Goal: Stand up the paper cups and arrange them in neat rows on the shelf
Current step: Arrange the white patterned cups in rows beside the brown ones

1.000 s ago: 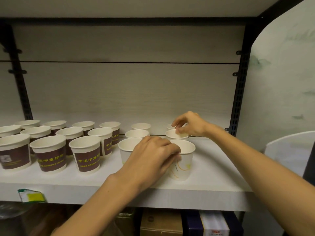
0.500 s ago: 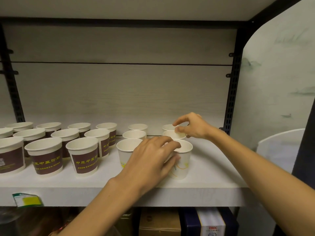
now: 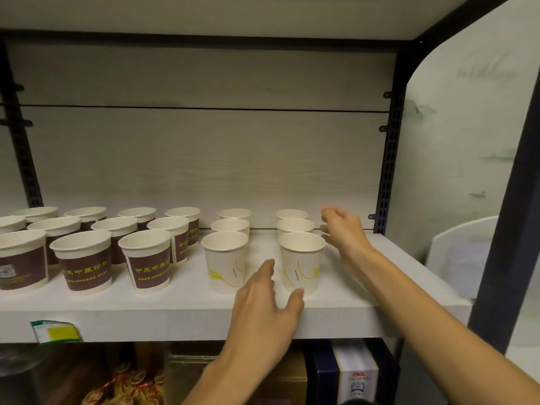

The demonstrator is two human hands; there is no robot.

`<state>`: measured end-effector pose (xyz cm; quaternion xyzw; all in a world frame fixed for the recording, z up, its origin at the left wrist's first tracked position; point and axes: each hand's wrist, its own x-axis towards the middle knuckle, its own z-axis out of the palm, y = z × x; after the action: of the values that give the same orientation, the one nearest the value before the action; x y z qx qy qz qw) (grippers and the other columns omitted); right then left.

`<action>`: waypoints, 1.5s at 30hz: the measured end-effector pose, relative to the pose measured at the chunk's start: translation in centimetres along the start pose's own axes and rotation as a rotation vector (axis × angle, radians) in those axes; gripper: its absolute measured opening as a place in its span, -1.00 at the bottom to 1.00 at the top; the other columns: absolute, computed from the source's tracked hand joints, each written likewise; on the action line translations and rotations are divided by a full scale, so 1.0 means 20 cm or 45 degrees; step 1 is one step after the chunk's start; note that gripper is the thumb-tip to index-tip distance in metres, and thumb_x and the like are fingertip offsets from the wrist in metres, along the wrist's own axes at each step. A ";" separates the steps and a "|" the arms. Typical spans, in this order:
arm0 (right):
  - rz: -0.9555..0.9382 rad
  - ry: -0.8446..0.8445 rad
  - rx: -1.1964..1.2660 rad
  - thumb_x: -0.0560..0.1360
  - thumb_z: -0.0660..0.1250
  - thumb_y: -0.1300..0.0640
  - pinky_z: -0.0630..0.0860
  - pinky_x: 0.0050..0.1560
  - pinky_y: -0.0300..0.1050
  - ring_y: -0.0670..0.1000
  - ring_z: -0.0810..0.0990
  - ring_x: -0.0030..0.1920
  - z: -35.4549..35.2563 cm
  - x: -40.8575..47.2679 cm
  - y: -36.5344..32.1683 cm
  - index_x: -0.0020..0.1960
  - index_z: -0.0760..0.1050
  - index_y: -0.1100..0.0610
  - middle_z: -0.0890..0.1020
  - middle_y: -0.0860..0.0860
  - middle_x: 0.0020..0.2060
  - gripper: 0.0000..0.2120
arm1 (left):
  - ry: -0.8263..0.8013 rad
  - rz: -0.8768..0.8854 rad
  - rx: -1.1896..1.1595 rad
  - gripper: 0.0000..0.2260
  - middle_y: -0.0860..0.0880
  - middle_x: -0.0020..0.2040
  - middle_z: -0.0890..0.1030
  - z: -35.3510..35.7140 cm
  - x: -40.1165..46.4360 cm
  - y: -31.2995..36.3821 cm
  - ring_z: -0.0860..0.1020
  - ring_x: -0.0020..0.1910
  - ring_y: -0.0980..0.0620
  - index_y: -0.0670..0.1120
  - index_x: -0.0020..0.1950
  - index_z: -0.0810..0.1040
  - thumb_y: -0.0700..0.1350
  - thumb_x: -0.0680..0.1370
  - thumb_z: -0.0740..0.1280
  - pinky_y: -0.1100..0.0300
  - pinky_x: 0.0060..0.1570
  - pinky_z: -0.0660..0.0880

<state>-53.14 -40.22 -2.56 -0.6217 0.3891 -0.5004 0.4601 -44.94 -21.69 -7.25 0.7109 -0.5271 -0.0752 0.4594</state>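
The leftmost brown-banded cup [image 3: 20, 260] is cut by the picture's edge, and another rim behind it is only partly in view, so the full count on that side cannot be told. The back cups in every row show little more than their rims. Below the shelf [image 3: 163, 314], the boxes [image 3: 355, 372] and a heap of golden wrapped items [image 3: 128, 384] are dim and hard to make out; the print on the green and yellow tag [image 3: 55, 331] stuck to the shelf's front edge is unreadable.

On the shelf, 11 brown-banded cups can be counted, all upright, in 3 rows running back to the rear panel. To their right stand 6 white cups with yellow lines, in 2 columns of 3: the left column is headed by a front cup [image 3: 225, 260], the right column by the front white cup [image 3: 302, 263].

The left hand [image 3: 266, 314] hangs at the shelf's front edge with fingers spread and holds nothing; its thumb tip lies at the base of the front white cup of the right column, though whether it touches cannot be told. The right hand [image 3: 342, 229] hovers above the shelf just right of the right column's middle cup [image 3: 295, 226], fingers loosely apart, gripping nothing.
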 end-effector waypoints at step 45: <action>0.357 -0.192 0.423 0.49 -0.09 -0.39 0.53 0.22 0.18 0.15 0.67 0.06 0.14 -0.21 0.12 0.11 0.60 0.07 0.71 0.15 0.02 -0.30 | -0.348 -0.092 -0.607 -0.39 0.02 0.03 0.69 0.15 0.37 -0.12 0.66 -0.02 0.09 -0.02 0.19 0.50 -0.18 0.16 0.54 0.12 0.05 0.61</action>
<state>-51.33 -36.51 -6.25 -0.5129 0.3482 -0.4409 0.6490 -41.84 -29.37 -7.86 0.5844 -0.5260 -0.3085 0.5353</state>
